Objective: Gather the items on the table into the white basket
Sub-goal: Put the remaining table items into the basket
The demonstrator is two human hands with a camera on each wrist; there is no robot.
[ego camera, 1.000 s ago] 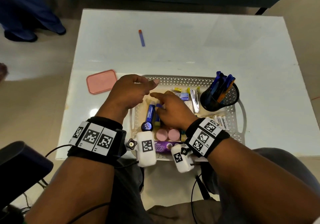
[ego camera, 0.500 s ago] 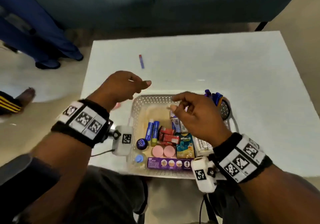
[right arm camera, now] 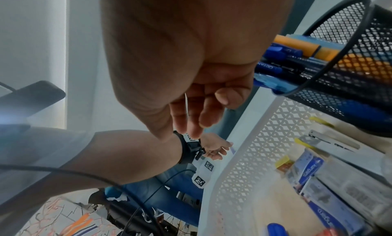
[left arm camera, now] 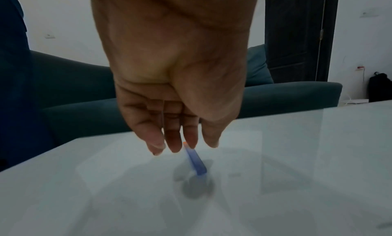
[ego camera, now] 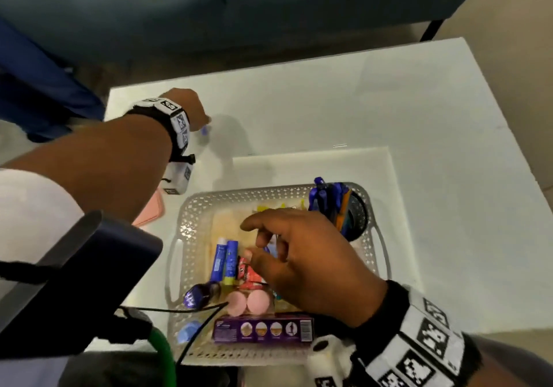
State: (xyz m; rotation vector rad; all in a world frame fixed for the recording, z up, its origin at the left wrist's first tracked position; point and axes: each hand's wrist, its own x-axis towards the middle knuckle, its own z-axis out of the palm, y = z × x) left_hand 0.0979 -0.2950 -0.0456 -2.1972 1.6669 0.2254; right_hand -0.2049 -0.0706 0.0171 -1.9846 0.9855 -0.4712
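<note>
A short blue stick with an orange end [left arm camera: 196, 162] lies on the white table [ego camera: 329, 102], far left of the basket. My left hand [left arm camera: 191, 142] reaches down to it with straight fingers, the tips at the orange end. In the head view the hand [ego camera: 191, 108] covers most of the stick [ego camera: 204, 130]. The white perforated basket [ego camera: 191, 222] sits near me and holds glue sticks [ego camera: 223, 259], pink discs [ego camera: 248, 301], a purple box [ego camera: 263, 328] and a black mesh pen cup [ego camera: 353, 216]. My right hand [ego camera: 250, 240] hovers over its contents, loosely curled and holding nothing.
A pink lid [ego camera: 149, 210] lies on the table left of the basket, partly under my left forearm. A dark device [ego camera: 74, 282] and cables cross the near left corner. A blue sofa [ego camera: 269, 12] stands beyond the table's far edge.
My left hand has moved from beside the basket out to the blue stick at the far left. My right hand stays over the basket. The head view has tilted and shifted.
</note>
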